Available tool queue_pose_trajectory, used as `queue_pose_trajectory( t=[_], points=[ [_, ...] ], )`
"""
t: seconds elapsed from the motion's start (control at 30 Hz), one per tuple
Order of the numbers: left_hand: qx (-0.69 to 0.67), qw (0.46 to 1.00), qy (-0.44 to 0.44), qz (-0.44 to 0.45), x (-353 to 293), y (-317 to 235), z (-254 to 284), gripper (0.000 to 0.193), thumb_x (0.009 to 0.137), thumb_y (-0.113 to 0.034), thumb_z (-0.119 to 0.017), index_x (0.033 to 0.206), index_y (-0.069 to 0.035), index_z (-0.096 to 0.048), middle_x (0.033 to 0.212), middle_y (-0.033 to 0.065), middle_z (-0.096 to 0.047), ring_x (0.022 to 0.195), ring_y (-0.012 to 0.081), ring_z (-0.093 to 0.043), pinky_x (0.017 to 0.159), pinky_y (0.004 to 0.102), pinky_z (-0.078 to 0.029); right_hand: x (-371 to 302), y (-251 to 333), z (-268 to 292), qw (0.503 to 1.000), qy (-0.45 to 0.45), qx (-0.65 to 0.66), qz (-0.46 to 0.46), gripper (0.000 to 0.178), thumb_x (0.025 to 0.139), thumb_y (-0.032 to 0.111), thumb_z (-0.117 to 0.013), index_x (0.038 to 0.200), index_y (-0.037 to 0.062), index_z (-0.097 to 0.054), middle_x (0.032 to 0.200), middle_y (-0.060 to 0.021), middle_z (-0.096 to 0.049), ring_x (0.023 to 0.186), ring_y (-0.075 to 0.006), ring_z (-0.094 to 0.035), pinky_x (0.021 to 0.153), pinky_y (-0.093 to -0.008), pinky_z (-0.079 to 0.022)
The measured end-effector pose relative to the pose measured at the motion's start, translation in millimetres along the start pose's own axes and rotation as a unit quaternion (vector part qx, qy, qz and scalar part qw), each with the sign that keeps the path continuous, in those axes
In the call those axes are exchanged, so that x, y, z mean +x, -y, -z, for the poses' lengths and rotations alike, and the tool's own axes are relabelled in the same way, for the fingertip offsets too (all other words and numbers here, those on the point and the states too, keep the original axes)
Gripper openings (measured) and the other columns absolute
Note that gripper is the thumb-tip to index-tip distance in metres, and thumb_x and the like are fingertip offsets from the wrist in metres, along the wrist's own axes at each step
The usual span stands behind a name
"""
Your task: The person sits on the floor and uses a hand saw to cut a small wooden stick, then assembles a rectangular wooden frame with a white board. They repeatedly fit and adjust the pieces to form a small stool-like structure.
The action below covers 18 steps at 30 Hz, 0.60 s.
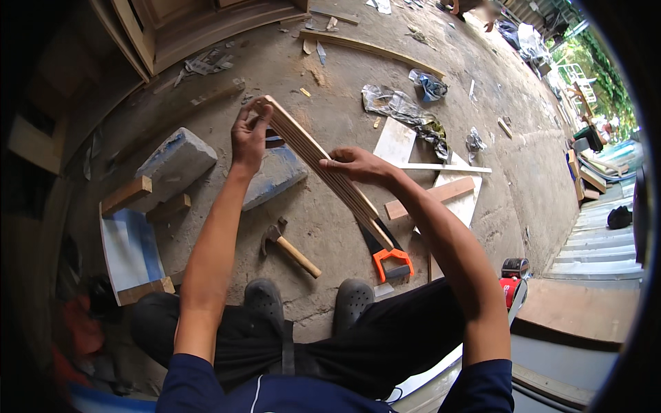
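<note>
Between my hands is a long light wooden piece with lengthwise lines [306,143], a grooved board or a stack of thin strips; which, I cannot tell. It slants from upper left to lower right. My left hand [249,134] grips its upper end, fingers partly hidden behind. My right hand [354,165] is closed on its edge near the middle, thumb on top. The lower end passes over a handsaw with an orange and black handle [392,264], hiding part of the blade. A claw hammer with a wooden handle [296,254] lies on the ground before my feet.
Two concrete blocks [180,164] [275,177] stand at the left, near a white-and-blue panel with wooden battens [127,241]. White boards [396,141] and a wooden plank [430,197] lie to the right. Crumpled plastic [392,103] is farther off. A wooden cabinet frame [206,33] stands at the far left.
</note>
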<state>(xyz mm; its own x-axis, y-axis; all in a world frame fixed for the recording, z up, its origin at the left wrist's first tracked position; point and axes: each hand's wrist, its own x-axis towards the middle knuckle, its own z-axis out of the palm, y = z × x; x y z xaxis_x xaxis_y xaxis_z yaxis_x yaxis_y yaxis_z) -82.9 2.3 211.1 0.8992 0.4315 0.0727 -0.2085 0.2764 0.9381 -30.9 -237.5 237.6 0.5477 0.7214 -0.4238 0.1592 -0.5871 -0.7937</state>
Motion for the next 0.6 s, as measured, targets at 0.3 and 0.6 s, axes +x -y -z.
queue_pose_trajectory(
  t=[0.3,0.6],
  points=[
    [-0.059,0.993,-0.102,0.009,11.2,6.3,39.9,0.033,0.092,-0.033,-0.065,0.117,-0.015,-0.055,0.1,0.0056,-0.064,0.077,0.0239,-0.069,0.06,0.0345,-0.061,-6.1,-18.3,21.9,0.995,0.075,0.025,-0.063,0.056,0.086,0.049,-0.064,0.118,0.0021,-0.062,0.103,-0.0112,-0.068,0.094,-0.0212,-0.065,0.082,-0.0346,-0.05],
    [-0.066,0.982,-0.178,0.011,12.3,10.2,53.5,0.034,0.092,-0.033,-0.065,0.119,-0.016,-0.053,0.104,0.0074,-0.063,0.079,0.0269,-0.069,0.06,0.0345,-0.061,-21.8,-15.2,27.8,0.997,0.027,0.033,-0.067,0.06,0.085,0.044,-0.07,0.128,0.0064,-0.051,0.106,-0.0124,-0.066,0.088,-0.0186,-0.068,0.068,-0.0324,-0.056]
  ],
)
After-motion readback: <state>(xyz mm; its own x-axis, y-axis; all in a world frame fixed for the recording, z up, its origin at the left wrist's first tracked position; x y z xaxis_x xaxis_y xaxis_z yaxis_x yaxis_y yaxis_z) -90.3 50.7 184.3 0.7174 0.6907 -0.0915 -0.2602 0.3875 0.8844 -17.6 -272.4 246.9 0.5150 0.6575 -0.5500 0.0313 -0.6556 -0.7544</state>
